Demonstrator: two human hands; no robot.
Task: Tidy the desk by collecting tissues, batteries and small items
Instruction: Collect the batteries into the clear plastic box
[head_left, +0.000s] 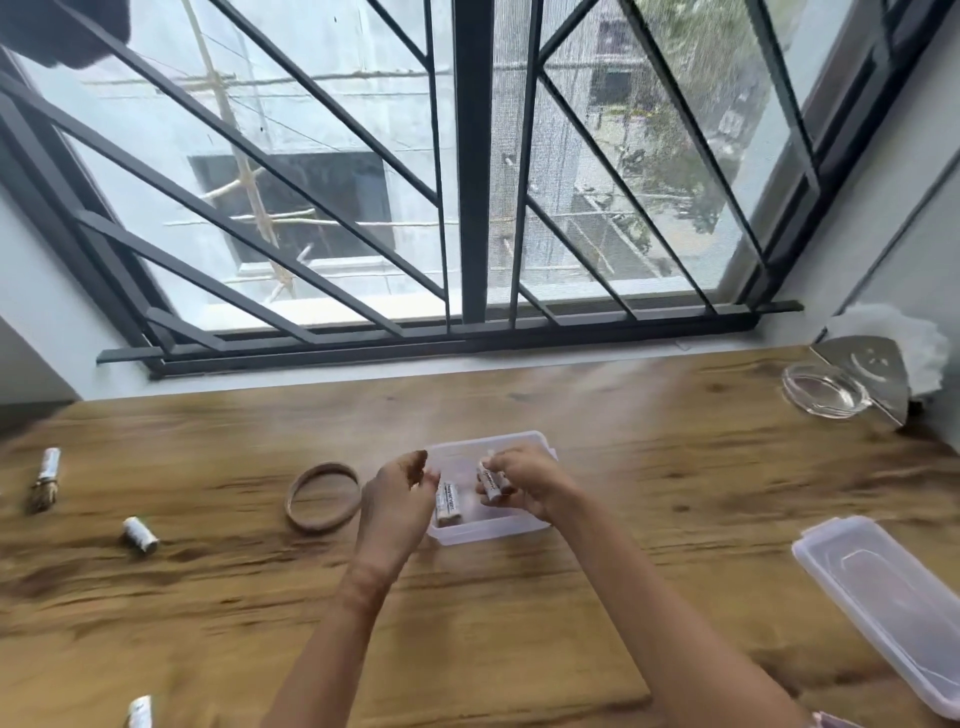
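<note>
A small clear plastic box (535, 448) stands open in the middle of the wooden desk (649, 467). Both my hands hover over it. My right hand (524, 480) pinches white batteries (489, 483) above the box. Under my left hand (397, 499), whose fingers are spread and hold nothing, two white batteries (448, 503) lie inside the box. More batteries lie loose on the desk at the left: one (140, 534) near the middle left, one (49, 465) at the far left, one (140, 712) at the bottom edge. Tissue (909, 343) sits in a metal holder at the far right.
A tan ring (323, 496) lies just left of the box. The box's clear lid (888, 597) rests at the right edge. A glass dish (826, 397) and the metal tissue holder (862, 364) stand at the back right. A barred window runs behind the desk.
</note>
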